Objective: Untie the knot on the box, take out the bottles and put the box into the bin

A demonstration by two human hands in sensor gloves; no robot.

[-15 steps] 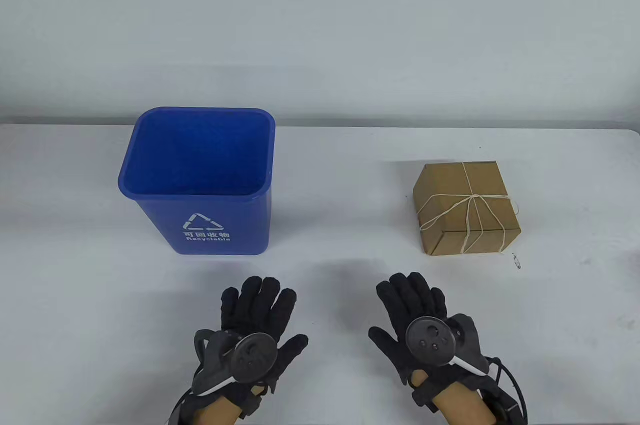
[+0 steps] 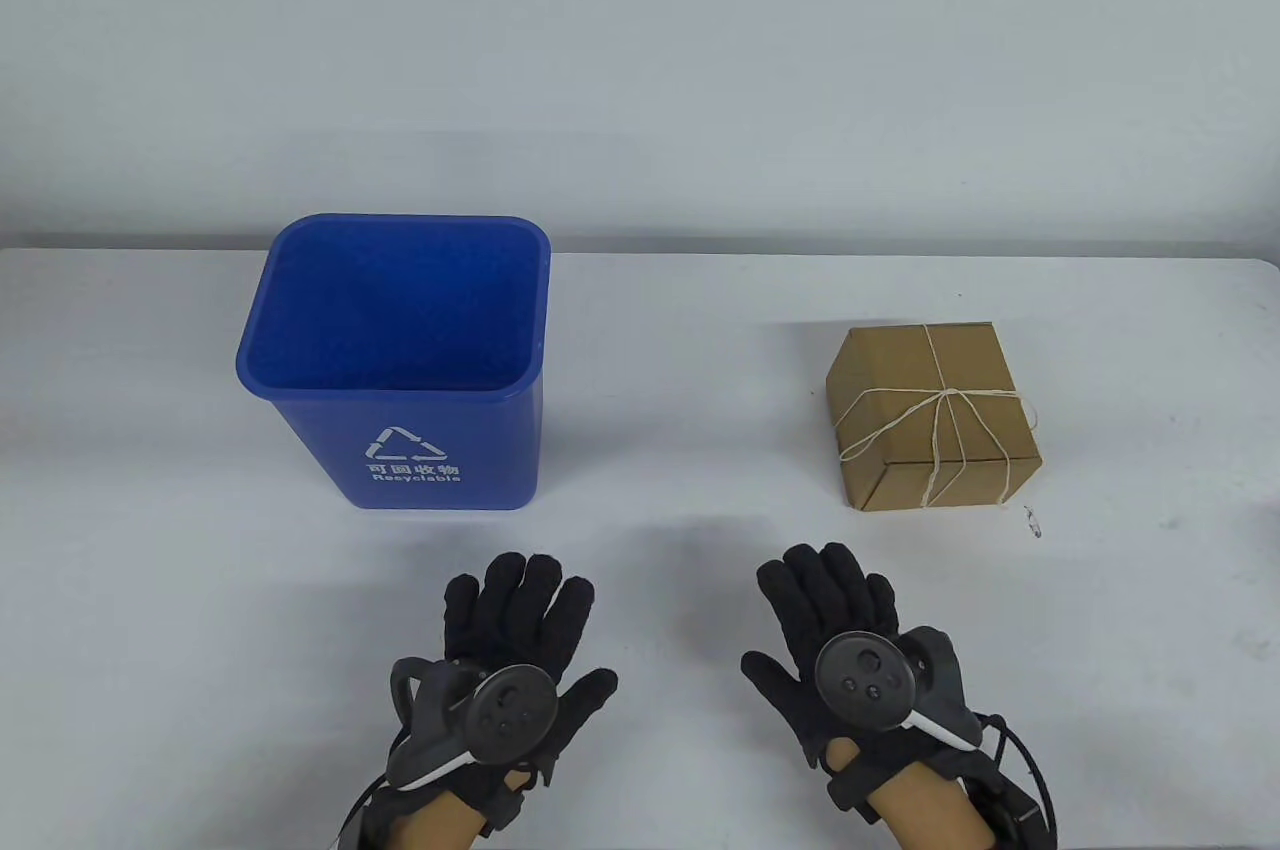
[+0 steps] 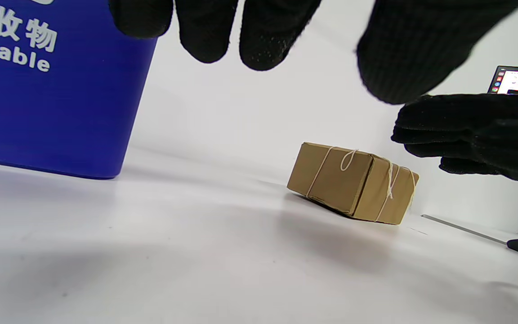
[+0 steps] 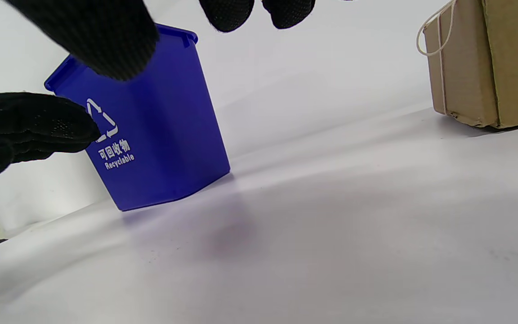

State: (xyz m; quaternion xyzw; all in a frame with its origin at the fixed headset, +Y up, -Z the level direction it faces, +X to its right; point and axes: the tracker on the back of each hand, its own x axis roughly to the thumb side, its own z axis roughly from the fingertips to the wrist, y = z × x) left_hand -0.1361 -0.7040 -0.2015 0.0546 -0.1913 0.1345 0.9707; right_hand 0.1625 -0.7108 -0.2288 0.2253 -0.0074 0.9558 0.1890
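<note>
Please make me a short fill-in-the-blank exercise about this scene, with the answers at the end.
1. The bin is ____ in colour.
2. The box is tied with ____.
3. Seen from the table view, the box stands to the ____ of the bin.
4. The left hand and the right hand hold ____.

Answers: blue; string; right; nothing

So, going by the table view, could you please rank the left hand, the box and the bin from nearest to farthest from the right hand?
1. left hand, directly to its left.
2. box, ahead, slightly right.
3. bin, ahead, far left.
</note>
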